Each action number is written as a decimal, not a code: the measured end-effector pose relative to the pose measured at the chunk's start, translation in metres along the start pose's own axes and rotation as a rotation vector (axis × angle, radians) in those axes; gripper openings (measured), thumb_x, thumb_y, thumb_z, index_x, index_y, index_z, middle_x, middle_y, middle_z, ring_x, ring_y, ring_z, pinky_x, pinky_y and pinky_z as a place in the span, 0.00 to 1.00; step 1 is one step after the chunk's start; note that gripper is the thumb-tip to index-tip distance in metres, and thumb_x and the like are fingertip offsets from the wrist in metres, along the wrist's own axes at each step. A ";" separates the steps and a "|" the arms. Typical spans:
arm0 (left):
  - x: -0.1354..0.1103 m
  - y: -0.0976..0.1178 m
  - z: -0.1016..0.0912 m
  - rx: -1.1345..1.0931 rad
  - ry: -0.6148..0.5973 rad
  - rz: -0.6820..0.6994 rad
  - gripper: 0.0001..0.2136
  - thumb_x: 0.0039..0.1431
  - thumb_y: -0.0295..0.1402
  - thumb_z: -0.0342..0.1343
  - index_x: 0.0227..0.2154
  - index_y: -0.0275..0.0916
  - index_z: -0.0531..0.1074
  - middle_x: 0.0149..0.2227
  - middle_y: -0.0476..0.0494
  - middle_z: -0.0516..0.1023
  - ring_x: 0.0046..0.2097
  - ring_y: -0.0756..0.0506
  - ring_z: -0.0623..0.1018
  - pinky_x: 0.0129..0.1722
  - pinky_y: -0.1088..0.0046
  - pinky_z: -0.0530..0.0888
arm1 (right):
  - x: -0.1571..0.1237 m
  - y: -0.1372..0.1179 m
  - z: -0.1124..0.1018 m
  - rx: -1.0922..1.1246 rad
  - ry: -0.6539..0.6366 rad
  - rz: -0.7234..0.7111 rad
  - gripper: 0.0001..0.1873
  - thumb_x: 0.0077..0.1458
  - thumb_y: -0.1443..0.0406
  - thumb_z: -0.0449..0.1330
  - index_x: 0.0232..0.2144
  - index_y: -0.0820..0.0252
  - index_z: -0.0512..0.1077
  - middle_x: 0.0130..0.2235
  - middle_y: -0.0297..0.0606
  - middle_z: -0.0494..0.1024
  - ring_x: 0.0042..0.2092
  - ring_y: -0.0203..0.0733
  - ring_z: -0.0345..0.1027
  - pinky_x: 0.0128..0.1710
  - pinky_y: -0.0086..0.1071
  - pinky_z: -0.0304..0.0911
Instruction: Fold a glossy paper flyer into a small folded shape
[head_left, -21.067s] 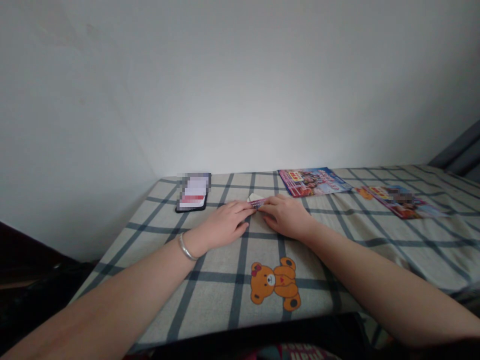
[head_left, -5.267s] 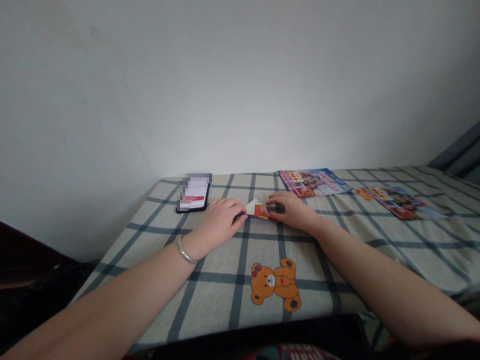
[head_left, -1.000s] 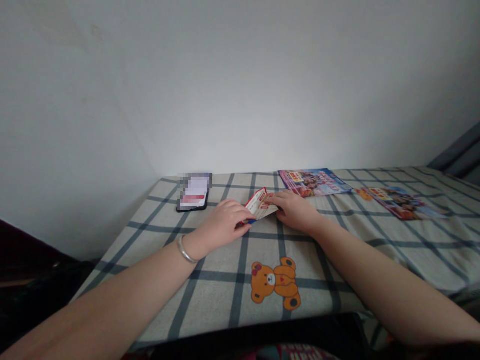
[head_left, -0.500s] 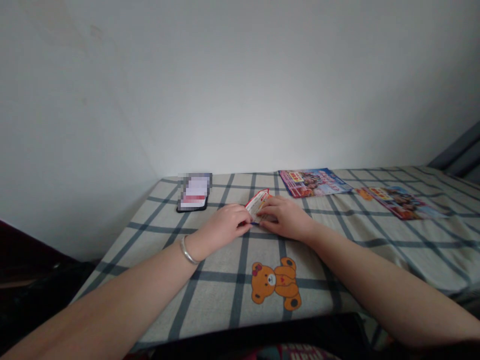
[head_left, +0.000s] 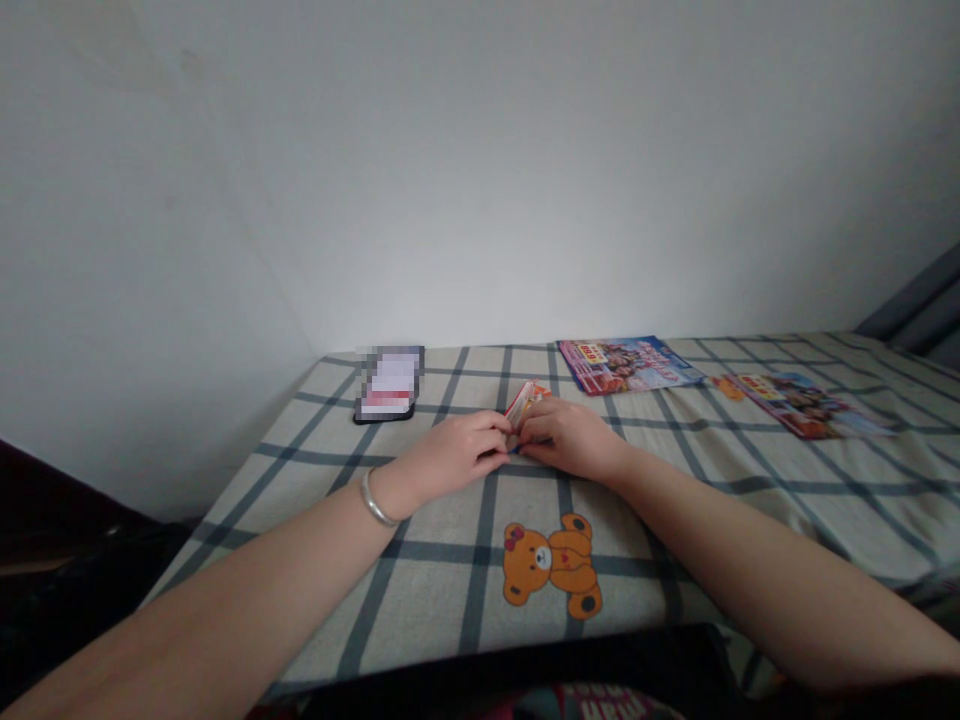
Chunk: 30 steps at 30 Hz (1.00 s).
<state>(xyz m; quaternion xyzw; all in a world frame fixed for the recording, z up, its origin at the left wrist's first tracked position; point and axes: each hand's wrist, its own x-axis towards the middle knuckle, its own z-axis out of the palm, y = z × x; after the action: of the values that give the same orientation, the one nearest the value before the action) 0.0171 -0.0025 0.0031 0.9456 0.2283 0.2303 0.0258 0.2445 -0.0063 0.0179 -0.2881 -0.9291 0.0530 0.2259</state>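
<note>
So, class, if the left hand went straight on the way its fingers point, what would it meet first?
The left hand would meet the folded paper first, which it seems to touch; just past that comes the right hand, though one view leaves depth unclear.

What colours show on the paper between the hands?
The paper shows white, red and orange, best in the head view; part is covered.

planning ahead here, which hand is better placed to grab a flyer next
Likely the right hand: the flyers lie on its side, nearer it than the left hand, though both hands touch the folded paper.
</note>
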 end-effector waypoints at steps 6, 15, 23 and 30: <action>0.000 0.003 -0.005 0.110 -0.021 0.080 0.07 0.63 0.27 0.53 0.40 0.40 0.76 0.46 0.45 0.76 0.49 0.44 0.74 0.51 0.62 0.71 | -0.006 0.012 -0.007 0.006 -0.029 0.022 0.03 0.54 0.70 0.61 0.31 0.58 0.76 0.36 0.37 0.78 0.40 0.40 0.71 0.43 0.34 0.64; 0.000 0.002 -0.005 0.095 -0.031 0.111 0.09 0.63 0.26 0.53 0.42 0.41 0.75 0.45 0.45 0.77 0.49 0.44 0.73 0.52 0.61 0.70 | -0.005 0.008 -0.003 -0.006 0.008 0.072 0.02 0.54 0.66 0.63 0.31 0.57 0.76 0.37 0.38 0.78 0.42 0.42 0.71 0.45 0.35 0.64; 0.000 0.003 -0.005 0.114 -0.039 0.120 0.09 0.63 0.26 0.52 0.42 0.39 0.74 0.46 0.46 0.78 0.50 0.44 0.72 0.53 0.62 0.69 | -0.002 0.016 0.005 -0.013 0.035 0.097 0.03 0.55 0.65 0.64 0.30 0.58 0.75 0.36 0.38 0.78 0.42 0.42 0.70 0.47 0.38 0.63; 0.002 0.004 -0.005 0.123 -0.044 0.116 0.08 0.62 0.26 0.52 0.41 0.39 0.74 0.43 0.45 0.78 0.48 0.44 0.73 0.57 0.59 0.66 | 0.001 0.018 0.008 -0.024 0.037 0.091 0.02 0.54 0.67 0.64 0.30 0.60 0.73 0.36 0.39 0.78 0.43 0.42 0.70 0.50 0.39 0.61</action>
<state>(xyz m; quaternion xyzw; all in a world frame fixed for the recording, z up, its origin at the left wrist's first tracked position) 0.0180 -0.0059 0.0093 0.9619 0.1861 0.1961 -0.0405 0.2498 0.0094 0.0072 -0.3337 -0.9112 0.0465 0.2370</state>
